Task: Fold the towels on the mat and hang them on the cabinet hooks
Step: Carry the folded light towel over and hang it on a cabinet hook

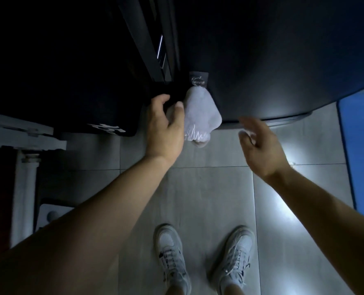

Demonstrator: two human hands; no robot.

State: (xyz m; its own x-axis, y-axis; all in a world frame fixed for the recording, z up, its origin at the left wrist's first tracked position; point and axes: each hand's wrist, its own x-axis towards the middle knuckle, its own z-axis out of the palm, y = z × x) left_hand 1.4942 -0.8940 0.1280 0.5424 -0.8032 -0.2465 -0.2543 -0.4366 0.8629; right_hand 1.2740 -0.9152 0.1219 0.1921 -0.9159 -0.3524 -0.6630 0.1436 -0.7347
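One hung towel (pixel 200 116), blue mat (pixel 361 145), white shoes (pixel 170 252)

The left hand (pixel 166 124) holds the white towel (pixel 200 116) at its edge. Just above the fingers (pixel 162 100), the towel hangs from a hook (pixel 198 81) on the dark cabinet (pixel 272 60). The right hand (pixel 261 143), fingers spread, is beside the towel without touching.
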